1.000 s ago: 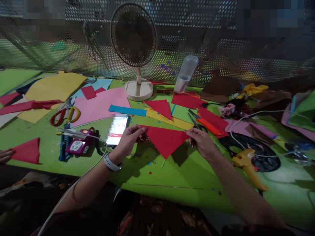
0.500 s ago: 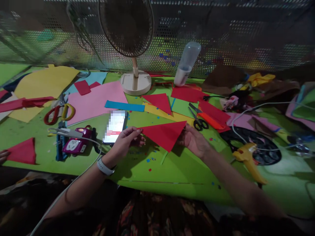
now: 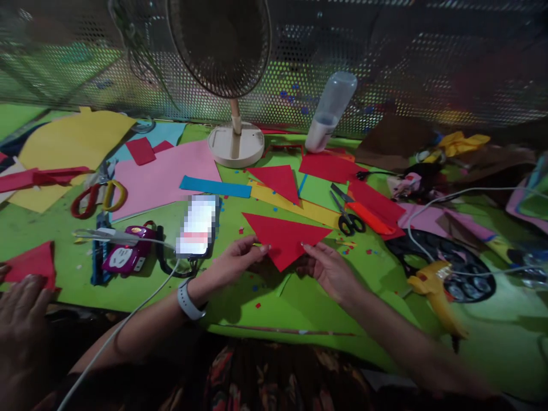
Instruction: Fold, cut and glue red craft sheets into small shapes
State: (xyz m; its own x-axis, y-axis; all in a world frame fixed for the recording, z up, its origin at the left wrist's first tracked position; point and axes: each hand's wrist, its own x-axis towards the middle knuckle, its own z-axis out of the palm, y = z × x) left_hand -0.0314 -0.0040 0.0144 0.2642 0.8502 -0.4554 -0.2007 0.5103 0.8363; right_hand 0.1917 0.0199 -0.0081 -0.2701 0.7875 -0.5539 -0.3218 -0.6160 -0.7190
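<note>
A red paper triangle (image 3: 286, 237) is held above the green table, its long edge away from me and one corner pointing toward me. My left hand (image 3: 240, 258) pinches its lower left edge between thumb and fingers. On the lower right edge my right hand (image 3: 329, 268) has its thumb on top, the fingers partly hidden underneath. Just beyond lie another red triangle (image 3: 278, 181), a yellow strip (image 3: 295, 204) and black-handled scissors (image 3: 347, 216). Left of my left hand is a phone (image 3: 199, 227) with its screen lit.
Another person's hand (image 3: 23, 314) presses on a red paper piece (image 3: 32, 265) at far left. A yellow glue gun (image 3: 439, 297) and its white cord lie right, by a black tray (image 3: 475, 285). A purple power adapter (image 3: 128, 249), fan (image 3: 236, 145) and bottle (image 3: 329, 114) also stand around.
Both hands have shifted from the triangle's upper corners to its lower edges, and the triangle sits slightly lower. At far left, the other person's hand has come further into view.
</note>
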